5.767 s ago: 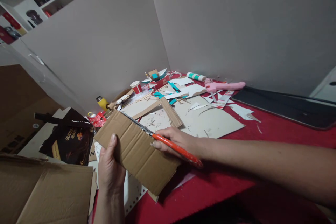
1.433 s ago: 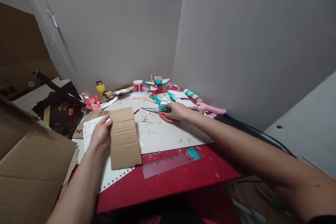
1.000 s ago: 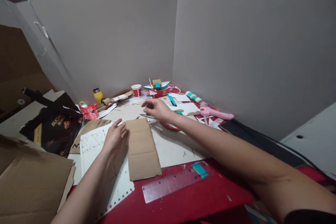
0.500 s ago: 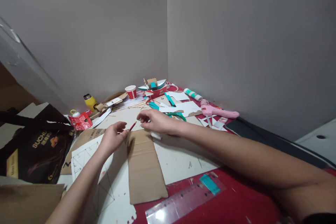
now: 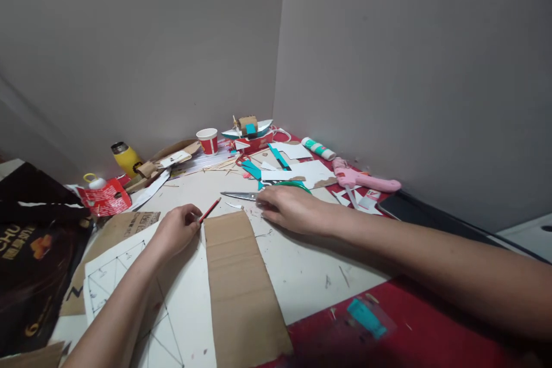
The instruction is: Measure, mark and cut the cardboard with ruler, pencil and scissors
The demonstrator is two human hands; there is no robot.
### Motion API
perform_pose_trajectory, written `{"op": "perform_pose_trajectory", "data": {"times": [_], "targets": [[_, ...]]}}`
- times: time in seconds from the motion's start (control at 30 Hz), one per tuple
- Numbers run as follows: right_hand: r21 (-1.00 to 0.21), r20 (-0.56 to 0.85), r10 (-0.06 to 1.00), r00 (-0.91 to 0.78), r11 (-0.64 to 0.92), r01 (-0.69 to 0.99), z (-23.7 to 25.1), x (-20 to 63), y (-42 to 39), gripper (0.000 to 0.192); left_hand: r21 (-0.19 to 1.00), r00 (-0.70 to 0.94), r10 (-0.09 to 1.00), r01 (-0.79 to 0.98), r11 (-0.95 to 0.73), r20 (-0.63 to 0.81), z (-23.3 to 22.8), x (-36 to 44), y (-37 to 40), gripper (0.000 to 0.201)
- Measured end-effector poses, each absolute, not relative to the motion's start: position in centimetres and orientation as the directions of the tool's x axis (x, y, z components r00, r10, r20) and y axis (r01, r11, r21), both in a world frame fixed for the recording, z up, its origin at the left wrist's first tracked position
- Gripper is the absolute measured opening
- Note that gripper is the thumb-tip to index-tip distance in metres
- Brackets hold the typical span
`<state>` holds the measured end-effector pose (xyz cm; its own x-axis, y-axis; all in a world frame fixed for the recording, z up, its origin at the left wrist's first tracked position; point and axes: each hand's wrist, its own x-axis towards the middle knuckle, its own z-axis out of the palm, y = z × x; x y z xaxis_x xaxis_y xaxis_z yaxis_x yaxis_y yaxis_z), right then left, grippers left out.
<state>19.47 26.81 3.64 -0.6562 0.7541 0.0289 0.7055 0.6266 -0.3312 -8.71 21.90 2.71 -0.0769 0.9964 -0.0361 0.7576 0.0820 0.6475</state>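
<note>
Left hand (image 5: 176, 231) pinching a red pencil (image 5: 210, 210) at the cardboard strip (image 5: 239, 282) lying flat, unmarked, on the white board (image 5: 302, 264); right hand (image 5: 288, 210) flat, holding nothing, beside the scissors (image 5: 241, 196)

A yellow bottle (image 5: 125, 156) stands at ten o'clock, a red cup (image 5: 208, 140) at twelve, a pink glue gun (image 5: 364, 179) at two, a dark bag (image 5: 30, 253) at nine.

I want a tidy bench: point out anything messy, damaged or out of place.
Paper and cardboard offcuts litter the table's far corner around the scissors. The red packet at left looks torn and crumpled. The pink glue gun lies on its side.
</note>
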Motion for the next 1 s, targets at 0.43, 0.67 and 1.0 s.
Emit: {"op": "perform_pose_trajectory", "data": {"times": [0.43, 0.67, 1.0], "targets": [[-0.326, 0.173, 0.707, -0.685, 0.698, 0.638, 3.4, 16.5, 26.8, 0.018, 0.860, -0.106, 0.984, 0.478, 0.179, -0.145, 4.9, -9.4, 21.2, 0.026], [-0.306, 0.358, 0.540, -0.762, 0.839, 0.451, 2.4, 16.3, 25.6, 0.044, 0.969, -0.033, 0.979, 0.145, 0.202, -0.199, 4.7, -7.5, 21.3, 0.031], [-0.199, 0.521, 0.294, -0.801, 0.955, 0.221, 2.6, 13.9, 25.7, 0.034, 0.960, 0.188, 0.944, -0.010, 0.279, -0.272, 5.6, -4.0, 19.7, 0.050]]}}
